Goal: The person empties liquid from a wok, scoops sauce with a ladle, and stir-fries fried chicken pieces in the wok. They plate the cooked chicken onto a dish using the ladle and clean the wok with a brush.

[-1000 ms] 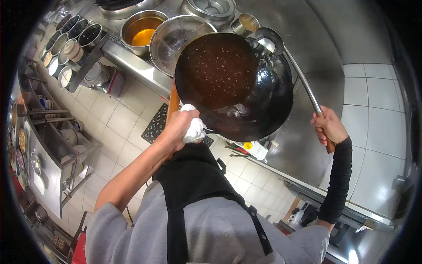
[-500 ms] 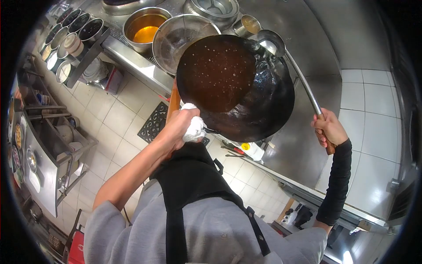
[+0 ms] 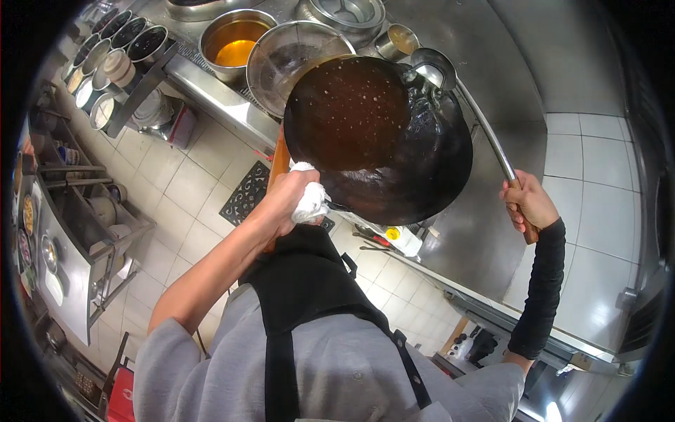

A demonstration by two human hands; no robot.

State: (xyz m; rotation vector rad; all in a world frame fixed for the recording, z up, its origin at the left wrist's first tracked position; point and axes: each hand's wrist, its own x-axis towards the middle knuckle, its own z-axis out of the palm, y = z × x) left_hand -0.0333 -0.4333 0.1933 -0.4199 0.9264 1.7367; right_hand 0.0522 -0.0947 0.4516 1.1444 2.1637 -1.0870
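Note:
My left hand (image 3: 292, 195) grips the near-left edge of a large black wok (image 3: 408, 190) through a bunched white cloth (image 3: 311, 204). The wok is tilted, and dark brown liquid (image 3: 348, 112) with small bubbles pools on its far left side. The right part of the wok's inside is bare and glossy. My right hand (image 3: 531, 202) is closed round the wooden end of a long metal ladle (image 3: 485, 126). The ladle's bowl rests at the far right rim of the wok.
Beyond the wok's left rim sits a mesh strainer (image 3: 295, 53), close to a pot of orange-yellow liquid (image 3: 238, 39). A small metal cup (image 3: 396, 42) stands behind the wok. Seasoning containers (image 3: 126, 42) line the far left. A yellow-capped bottle (image 3: 401, 238) lies below the wok.
The near edge of the brown liquid has drawn back toward the far left side of the wok, baring more of its inside. Both hands have barely moved.

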